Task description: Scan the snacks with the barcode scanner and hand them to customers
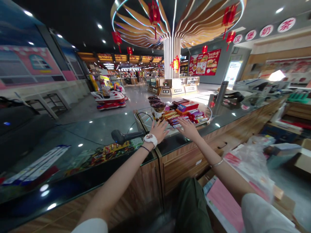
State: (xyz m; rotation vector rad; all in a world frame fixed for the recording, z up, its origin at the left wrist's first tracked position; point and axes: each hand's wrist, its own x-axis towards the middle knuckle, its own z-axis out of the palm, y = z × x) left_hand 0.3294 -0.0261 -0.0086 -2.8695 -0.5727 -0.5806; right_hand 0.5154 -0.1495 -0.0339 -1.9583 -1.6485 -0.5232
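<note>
Both my arms reach over a glass-topped counter toward a round clear tray of packaged sweets. My left hand, with a white watch at its wrist, is spread just in front of a brown-lidded chocolate cup; I cannot tell whether the fingers touch it. Behind that cup stand more of the same kind. My right hand has its fingers stretched out at the near edge of the wrapped chocolate bars. Red and purple boxes and rolls of sweets lie beyond it. Neither hand appears to hold anything.
A black handheld barcode scanner rests on the counter left of my left hand, its cord trailing. Packets show below the glass top. At lower right are a plastic bag, open cartons and a pink sheet. A metal post rises behind the tray.
</note>
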